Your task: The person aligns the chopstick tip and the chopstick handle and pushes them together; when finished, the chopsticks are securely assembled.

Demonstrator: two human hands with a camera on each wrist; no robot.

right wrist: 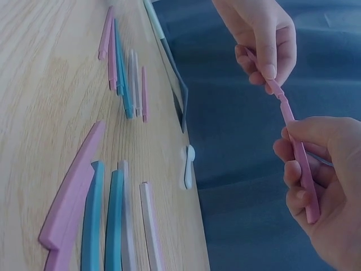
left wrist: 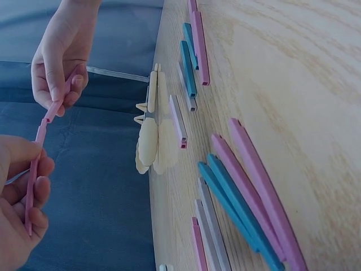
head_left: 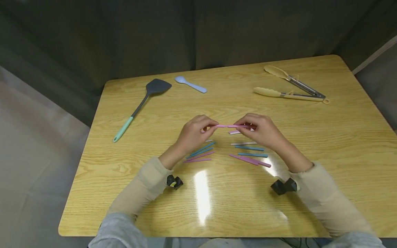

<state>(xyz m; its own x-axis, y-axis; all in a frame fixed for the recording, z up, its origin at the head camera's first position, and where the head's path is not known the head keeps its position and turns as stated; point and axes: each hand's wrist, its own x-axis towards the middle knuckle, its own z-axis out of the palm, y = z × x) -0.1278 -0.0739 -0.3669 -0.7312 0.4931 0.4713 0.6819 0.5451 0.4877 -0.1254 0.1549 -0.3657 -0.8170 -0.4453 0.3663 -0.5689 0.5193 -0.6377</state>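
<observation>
Above the table my left hand (head_left: 198, 131) pinches a slim pink stick piece (head_left: 221, 126) between thumb and fingertips. Facing it, my right hand (head_left: 262, 130) grips a second pink stick piece (right wrist: 305, 175), its thumb on top and fingers curled beneath. The two pieces meet end to end between the hands, with a small notch at the joint in both wrist views. Below the left hand lie pink, teal and pale stick pieces (left wrist: 242, 203). Under the right hand, thicker pieces (right wrist: 114, 220) in the same colours are spread out, some showing hollow ends.
A dark spatula (head_left: 157, 86) with a mint handle lies at the back left. Beside it rests a light blue spoon (head_left: 192, 85). Spread tongs (head_left: 289, 95) with cream tips occupy the back right. A dark curtain (head_left: 198, 34) hangs behind the wooden table (head_left: 124, 193).
</observation>
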